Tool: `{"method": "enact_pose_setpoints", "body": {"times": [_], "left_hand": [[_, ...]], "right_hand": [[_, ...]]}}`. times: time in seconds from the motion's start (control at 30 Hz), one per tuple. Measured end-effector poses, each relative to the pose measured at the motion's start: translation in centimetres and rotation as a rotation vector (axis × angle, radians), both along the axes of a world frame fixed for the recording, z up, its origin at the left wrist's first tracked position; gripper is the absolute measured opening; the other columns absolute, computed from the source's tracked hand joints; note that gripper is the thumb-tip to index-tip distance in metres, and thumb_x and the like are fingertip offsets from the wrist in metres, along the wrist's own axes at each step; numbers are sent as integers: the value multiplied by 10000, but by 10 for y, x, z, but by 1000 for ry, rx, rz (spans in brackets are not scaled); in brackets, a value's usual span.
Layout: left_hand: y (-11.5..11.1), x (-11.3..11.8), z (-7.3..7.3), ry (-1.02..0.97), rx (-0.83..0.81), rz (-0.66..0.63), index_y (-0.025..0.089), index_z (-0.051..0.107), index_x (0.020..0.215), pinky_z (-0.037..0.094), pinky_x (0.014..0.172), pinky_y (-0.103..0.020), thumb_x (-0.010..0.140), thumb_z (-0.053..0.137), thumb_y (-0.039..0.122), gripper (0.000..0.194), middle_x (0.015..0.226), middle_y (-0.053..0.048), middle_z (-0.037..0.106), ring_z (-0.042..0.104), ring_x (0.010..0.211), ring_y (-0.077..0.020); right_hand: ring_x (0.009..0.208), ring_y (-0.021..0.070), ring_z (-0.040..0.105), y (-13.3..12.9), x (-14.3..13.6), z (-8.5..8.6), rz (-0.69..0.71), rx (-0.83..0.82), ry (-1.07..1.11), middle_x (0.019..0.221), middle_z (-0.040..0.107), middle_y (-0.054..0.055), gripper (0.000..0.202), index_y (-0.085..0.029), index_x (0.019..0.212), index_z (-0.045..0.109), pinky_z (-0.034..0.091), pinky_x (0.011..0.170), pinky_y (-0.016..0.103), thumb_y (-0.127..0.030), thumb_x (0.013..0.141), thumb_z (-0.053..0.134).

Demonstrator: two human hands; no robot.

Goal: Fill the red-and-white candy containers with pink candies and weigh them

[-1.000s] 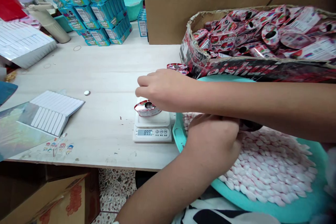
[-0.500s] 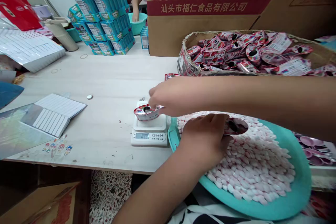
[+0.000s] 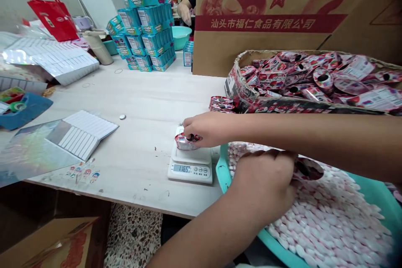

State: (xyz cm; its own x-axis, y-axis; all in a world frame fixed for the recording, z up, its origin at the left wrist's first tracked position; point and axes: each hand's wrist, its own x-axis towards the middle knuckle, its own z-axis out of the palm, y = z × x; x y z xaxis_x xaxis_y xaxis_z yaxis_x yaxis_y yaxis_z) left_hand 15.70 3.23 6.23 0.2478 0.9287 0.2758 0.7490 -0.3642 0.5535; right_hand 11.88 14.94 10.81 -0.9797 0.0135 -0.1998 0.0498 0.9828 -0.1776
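My right hand [image 3: 209, 129] reaches in from the right across my left arm, its fingers pinching an oval red-and-white package [image 3: 186, 143] on the plate of a white scale [image 3: 191, 172]. The display appears to show 116.5. Below it, my left hand [image 3: 266, 178] grips another oval package [image 3: 309, 169], which has a dark opening, over many pale pink candies [image 3: 326, 213] in a turquoise basin [image 3: 223, 171]. More packages [image 3: 221, 102] stand behind the scale, beside the carton.
A cut-down carton [image 3: 240, 79] full of packages sits at right, before a large printed box [image 3: 232, 50]. Blue boxes [image 3: 147, 37] are stacked at the back. Papers [image 3: 83, 134] and a small round lid [image 3: 122, 117] lie at left. Another person's hand [image 3: 184, 10] shows behind.
The camera view has shifted, moving the scene right and down. My right fingers now reach over the package on the scale, and the reading has risen from 89.9. The other person's hand has lifted from the bowl.
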Motion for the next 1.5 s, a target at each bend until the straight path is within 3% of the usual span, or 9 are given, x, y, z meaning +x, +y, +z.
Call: {"method": "enact_pose_setpoints", "body": {"times": [0.13, 0.23, 0.37, 0.53, 0.7, 0.9, 1.23, 1.33, 1.5], "left_hand": [[0, 1, -2, 3, -13, -13, 219, 550, 1226, 585, 745, -383, 833, 568, 278, 397, 1042, -47, 709, 680, 897, -259], [1, 1, -1, -17, -38, -6, 230, 547, 1225, 584, 787, -392, 833, 591, 291, 399, 1086, -50, 709, 679, 942, -263], [2, 2, 3, -42, -30, -5, 219, 571, 1194, 570, 867, -424, 844, 618, 303, 362, 1163, -66, 700, 660, 1037, -284], [2, 4, 5, -88, -78, 9, 212, 598, 1145, 567, 826, -418, 817, 666, 247, 338, 1094, -61, 718, 676, 988, -285], [1, 6, 5, -116, -85, 29, 220, 575, 1236, 549, 867, -429, 822, 677, 226, 426, 1178, -72, 699, 662, 1051, -297], [2, 8, 7, -77, -108, 22, 213, 613, 1128, 536, 840, -418, 808, 703, 229, 333, 1097, -66, 712, 668, 1020, -300], [2, 8, 10, -102, -116, 22, 215, 639, 1113, 529, 851, -422, 793, 690, 198, 325, 1117, -50, 723, 672, 1025, -294], [1, 8, 9, -101, -117, 23, 221, 630, 1144, 533, 857, -414, 795, 688, 201, 355, 1122, -50, 723, 672, 1031, -291], [1, 9, 10, -49, -93, 27, 218, 608, 1191, 547, 858, -422, 808, 686, 247, 392, 1169, -71, 704, 665, 1049, -308]], "right_hand": [[774, 191, 585, 0, -1, 6, -89, -115, -5, 959, 696, 79, 398, -165, 1207, 588, 368, 602, 282, -182, 810, 617], [870, 185, 624, -1, 15, 23, -203, -249, 142, 1141, 683, 115, 597, -162, 1386, 471, 464, 706, 280, -144, 810, 625], [1062, 181, 621, 1, 60, 35, -363, -437, 532, 1347, 577, 150, 572, -162, 1388, 467, 530, 856, 294, -127, 834, 607], [988, 220, 660, 9, 108, 14, -622, -596, 552, 1164, 660, 134, 413, -138, 1163, 594, 586, 811, 354, -129, 760, 684], [1054, 228, 655, 2, 124, 0, -640, -864, 770, 1234, 642, 115, 462, -188, 1194, 550, 601, 838, 382, -154, 761, 706], [908, 217, 692, 3, 133, -5, -717, -676, 628, 1037, 697, 74, 329, -178, 1032, 581, 591, 755, 351, -92, 736, 697], [860, 182, 663, 12, 130, -12, -738, -574, 718, 1077, 688, 85, 379, -140, 1099, 618, 538, 738, 303, -88, 737, 716], [870, 186, 635, 13, 128, -4, -662, -449, 698, 1053, 662, 88, 317, -126, 1064, 635, 510, 743, 303, -124, 757, 714], [998, 218, 592, 9, 101, 28, -376, -185, 580, 1118, 645, 109, 335, -144, 1168, 618, 451, 848, 319, -187, 838, 659]]}}
